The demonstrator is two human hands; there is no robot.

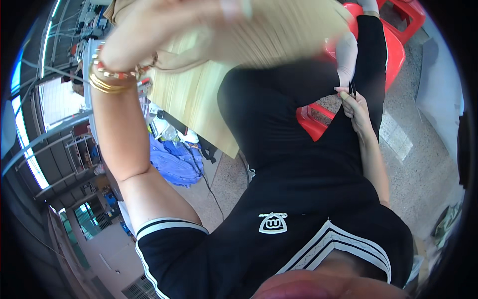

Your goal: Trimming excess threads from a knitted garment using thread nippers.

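While your right hand (354, 105) hangs low at your hip, its fingers are pinched narrow on a small dark thing (351, 91) too tiny to name, pressed against the black cloth (371, 65) that runs up past the red stool (393, 47). Your left hand (164, 30) is raised close to the camera and blurred; I cannot tell whether its fingers are spread or curled, though they lie against a pale ribbed cloth (279, 30) at the top of the view. On that wrist sit two kinds of band: gold bangles (107, 84) and one beaded bracelet (117, 72) just above them. Two red plastic stools show, the second one (313, 122) peeking out beside your waist. Below the wooden tabletop (194, 99), one heap of blue cloth (174, 162) lies on the speckled floor (418, 164), with one black cable (206, 182) trailing past it.
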